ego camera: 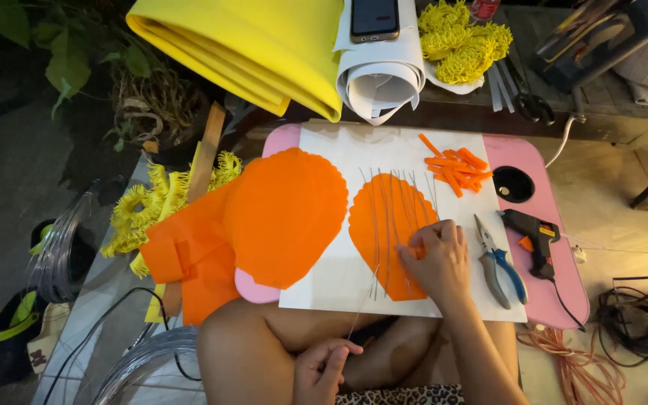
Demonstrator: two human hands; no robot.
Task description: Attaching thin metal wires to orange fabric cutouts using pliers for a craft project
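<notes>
Here the right hand [438, 259] presses flat on an orange petal [390, 236] laid with thin wires [384, 225] at the worktop [534, 161] centre — the left hand [322, 369], at six o'clock, pinches one wire — pliers [498, 262] at three o'clock.

The right hand [436, 259] lies palm down, fingers bent and pressing forward, forearm reaching in from the lower right. The left hand [322, 369] sits low, fingertips pinched together.

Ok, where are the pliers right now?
In the head view, the blue-handled pliers lie untouched on the white sheet, just right of the right hand and left of the black glue gun.
</notes>
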